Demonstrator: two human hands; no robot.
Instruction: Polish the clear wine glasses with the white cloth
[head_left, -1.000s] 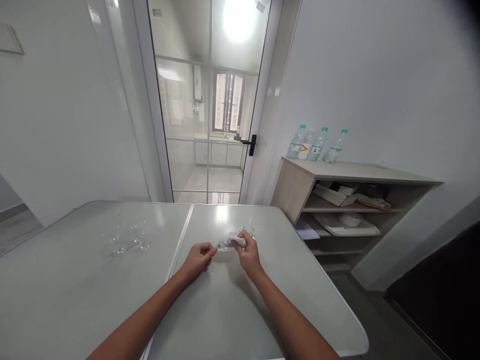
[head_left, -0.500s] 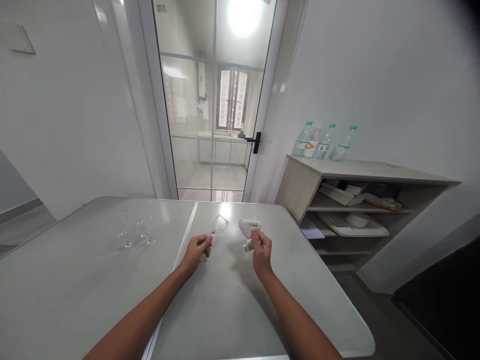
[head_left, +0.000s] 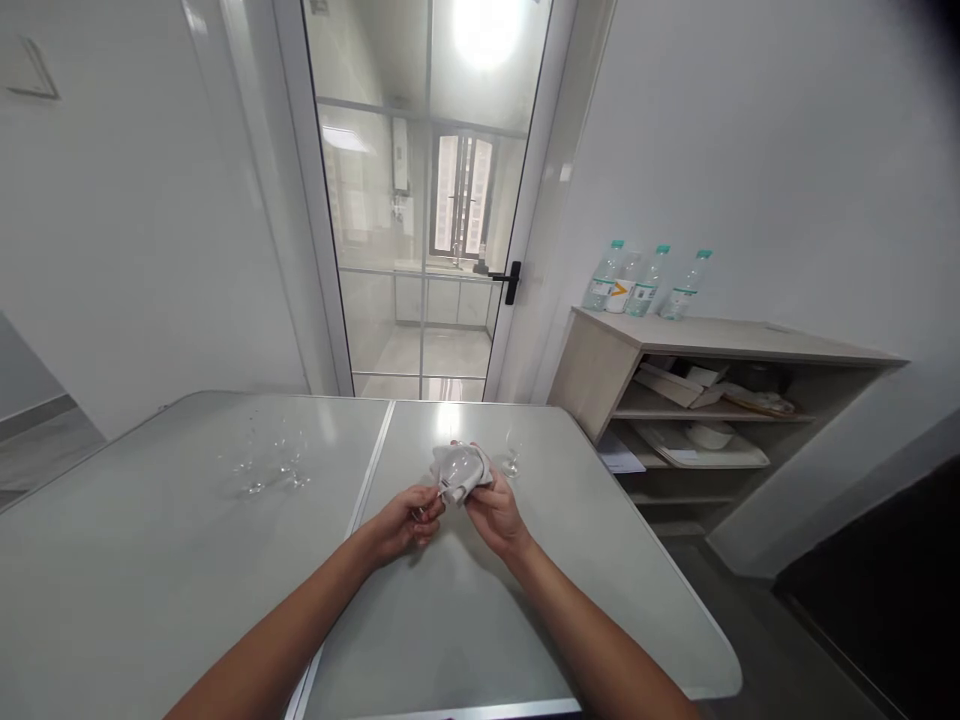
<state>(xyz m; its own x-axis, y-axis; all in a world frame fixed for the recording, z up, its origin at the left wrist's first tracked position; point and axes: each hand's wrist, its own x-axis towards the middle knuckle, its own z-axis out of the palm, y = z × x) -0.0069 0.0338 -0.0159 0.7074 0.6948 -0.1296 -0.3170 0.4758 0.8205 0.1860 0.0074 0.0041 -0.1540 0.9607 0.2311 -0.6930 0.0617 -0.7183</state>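
Note:
A clear wine glass (head_left: 462,466) lies tilted over the table, its bowl against a pale cloth (head_left: 480,458). My left hand (head_left: 414,518) is closed around the stem end of the glass. From the right, my right hand (head_left: 496,512) cups the cloth around the bowl, its fingers partly hidden behind the cloth. Just beyond my right hand, another stemmed glass (head_left: 511,466) stands upright on the table. Several more clear glasses (head_left: 289,468) stand together on the left half of the table.
A pale grey table (head_left: 420,630) with a metal seam lies under my hands. To the right, a wooden shelf unit (head_left: 600,355) carries several bottles (head_left: 643,285) with green caps on top, and boxes and a bowl inside. Behind the table is a glass door (head_left: 384,330).
My right hand has brought the cloth left onto the glass bowl and turned to cup it. My left hand has shifted slightly right and nearer. The upright glass behind now shows.

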